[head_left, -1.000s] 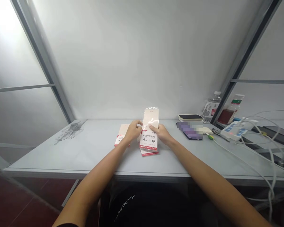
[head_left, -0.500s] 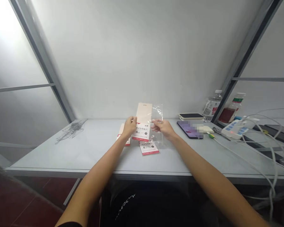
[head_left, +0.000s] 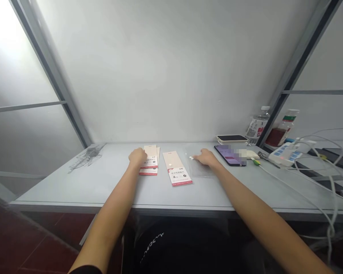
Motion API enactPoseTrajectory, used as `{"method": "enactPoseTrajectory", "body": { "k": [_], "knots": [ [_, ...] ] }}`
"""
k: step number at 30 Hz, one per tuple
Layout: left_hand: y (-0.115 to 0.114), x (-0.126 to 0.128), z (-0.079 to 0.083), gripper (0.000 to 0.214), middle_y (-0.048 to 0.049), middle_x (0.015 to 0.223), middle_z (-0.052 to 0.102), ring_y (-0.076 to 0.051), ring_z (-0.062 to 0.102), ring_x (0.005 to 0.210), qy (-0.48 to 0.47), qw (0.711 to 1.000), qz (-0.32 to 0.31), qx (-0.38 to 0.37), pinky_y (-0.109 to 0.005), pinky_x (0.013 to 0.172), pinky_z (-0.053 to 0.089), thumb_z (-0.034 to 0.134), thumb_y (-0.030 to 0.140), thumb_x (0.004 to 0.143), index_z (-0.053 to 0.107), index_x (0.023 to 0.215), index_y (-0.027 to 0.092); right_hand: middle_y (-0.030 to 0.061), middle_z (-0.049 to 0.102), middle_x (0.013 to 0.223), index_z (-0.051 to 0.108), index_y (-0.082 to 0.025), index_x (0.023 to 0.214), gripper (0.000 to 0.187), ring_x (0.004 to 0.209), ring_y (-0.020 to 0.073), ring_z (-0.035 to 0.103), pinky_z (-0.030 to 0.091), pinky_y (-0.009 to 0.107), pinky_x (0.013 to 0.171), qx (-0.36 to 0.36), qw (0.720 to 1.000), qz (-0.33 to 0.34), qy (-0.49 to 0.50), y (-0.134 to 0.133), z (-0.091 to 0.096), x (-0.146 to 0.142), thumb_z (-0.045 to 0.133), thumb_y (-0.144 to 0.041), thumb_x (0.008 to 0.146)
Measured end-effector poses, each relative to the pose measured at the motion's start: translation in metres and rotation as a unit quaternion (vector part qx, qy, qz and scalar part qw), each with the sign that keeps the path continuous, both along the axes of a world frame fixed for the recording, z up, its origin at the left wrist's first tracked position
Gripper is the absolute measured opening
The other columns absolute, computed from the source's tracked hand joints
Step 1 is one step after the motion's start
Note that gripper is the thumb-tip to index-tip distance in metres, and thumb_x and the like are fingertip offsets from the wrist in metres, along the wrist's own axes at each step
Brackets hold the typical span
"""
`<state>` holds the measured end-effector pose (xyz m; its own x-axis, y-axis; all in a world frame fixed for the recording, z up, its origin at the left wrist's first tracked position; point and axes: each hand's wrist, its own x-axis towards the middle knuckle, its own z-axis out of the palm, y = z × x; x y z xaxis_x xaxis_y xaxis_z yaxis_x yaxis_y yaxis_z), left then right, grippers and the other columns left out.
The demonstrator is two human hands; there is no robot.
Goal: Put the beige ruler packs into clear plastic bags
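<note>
The left hand [head_left: 137,156], fingers curled, meets the left edge of two overlapping cards [head_left: 151,151]; its grip is unclear, as is that of the right hand [head_left: 206,157] at a clear sleeve [head_left: 202,172]. Between, a single card [head_left: 177,173] lies back from the counter's [head_left: 103,186] front edge.

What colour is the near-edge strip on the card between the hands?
The strip is red, shown best in the head view.
</note>
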<state>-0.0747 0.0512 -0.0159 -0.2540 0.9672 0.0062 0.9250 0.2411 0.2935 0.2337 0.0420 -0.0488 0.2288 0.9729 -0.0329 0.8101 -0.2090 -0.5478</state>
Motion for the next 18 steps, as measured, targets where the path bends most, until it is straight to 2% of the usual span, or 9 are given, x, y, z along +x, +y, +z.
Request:
{"method": "enactPoseTrajectory", "body": {
  "k": [2, 4, 8, 10, 14, 16, 18],
  "knots": [
    [-0.001, 0.007, 0.000, 0.052, -0.0195, 0.107, 0.059, -0.032, 0.057, 0.098, 0.009, 1.000, 0.007, -0.015, -0.038, 0.074, 0.044, 0.040, 0.057, 0.078, 0.057, 0.099, 0.013, 0.0173, 0.064, 0.095, 0.055, -0.009, 0.107, 0.048, 0.082, 0.0254, 0.063, 0.043, 0.029, 0.060, 0.000, 0.999, 0.005, -0.032, -0.001, 0.002, -0.002, 0.057, -0.045, 0.074],
    [-0.004, 0.017, 0.000, 0.072, -0.0212, 0.117, 0.054, -0.034, 0.052, 0.105, 0.029, 0.999, 0.006, -0.020, -0.040, 0.077, 0.043, 0.042, 0.070, 0.068, 0.055, 0.107, 0.011, 0.0197, 0.061, 0.103, 0.055, -0.009, 0.105, 0.045, 0.092, 0.0282, 0.060, 0.043, 0.030, 0.064, 0.003, 0.999, 0.007, -0.050, -0.002, 0.003, -0.003, 0.054, -0.044, 0.076],
    [-0.012, 0.037, -0.004, 0.101, -0.0216, 0.126, 0.046, -0.037, 0.038, 0.117, 0.083, 0.996, -0.019, -0.029, -0.040, 0.079, 0.044, 0.045, 0.079, 0.052, 0.043, 0.125, 0.010, 0.0202, 0.058, 0.109, 0.054, -0.009, 0.108, 0.044, 0.103, 0.0307, 0.056, 0.043, 0.033, 0.073, 0.011, 0.995, 0.022, -0.093, -0.001, 0.002, -0.005, 0.050, -0.043, 0.079],
    [-0.014, 0.042, -0.005, 0.101, -0.0217, 0.126, 0.045, -0.037, 0.036, 0.118, 0.085, 0.995, -0.028, -0.036, -0.041, 0.078, 0.044, 0.045, 0.080, 0.051, 0.043, 0.124, 0.010, 0.0203, 0.056, 0.113, 0.051, -0.009, 0.113, 0.047, 0.106, 0.0310, 0.054, 0.042, 0.034, 0.077, 0.014, 0.995, 0.025, -0.101, -0.001, 0.001, -0.006, 0.049, -0.042, 0.080],
    [-0.013, 0.044, -0.004, 0.084, -0.0200, 0.127, 0.044, -0.037, 0.035, 0.118, 0.081, 0.995, -0.037, -0.054, -0.042, 0.077, 0.045, 0.043, 0.071, 0.061, 0.046, 0.121, 0.013, 0.0205, 0.047, 0.122, 0.039, -0.011, 0.128, 0.055, 0.108, 0.0312, 0.052, 0.041, 0.036, 0.082, 0.025, 0.994, 0.014, -0.109, -0.001, -0.001, -0.006, 0.046, -0.041, 0.082],
    [-0.012, 0.042, -0.003, 0.076, -0.0186, 0.127, 0.044, -0.036, 0.035, 0.118, 0.078, 0.994, -0.042, -0.062, -0.044, 0.077, 0.045, 0.044, 0.064, 0.065, 0.045, 0.123, 0.015, 0.0198, 0.042, 0.127, 0.030, -0.014, 0.135, 0.059, 0.107, 0.0304, 0.053, 0.040, 0.037, 0.083, 0.031, 0.993, 0.012, -0.112, -0.003, -0.001, -0.006, 0.043, -0.040, 0.084],
    [-0.012, 0.041, -0.003, 0.072, -0.0176, 0.128, 0.043, -0.036, 0.035, 0.118, 0.078, 0.994, -0.045, -0.063, -0.045, 0.077, 0.045, 0.045, 0.058, 0.066, 0.043, 0.124, 0.016, 0.0184, 0.039, 0.129, 0.028, -0.019, 0.137, 0.057, 0.108, 0.0294, 0.052, 0.039, 0.037, 0.085, 0.035, 0.993, 0.012, -0.116, -0.005, 0.000, -0.006, 0.041, -0.041, 0.086]
  ]
}}
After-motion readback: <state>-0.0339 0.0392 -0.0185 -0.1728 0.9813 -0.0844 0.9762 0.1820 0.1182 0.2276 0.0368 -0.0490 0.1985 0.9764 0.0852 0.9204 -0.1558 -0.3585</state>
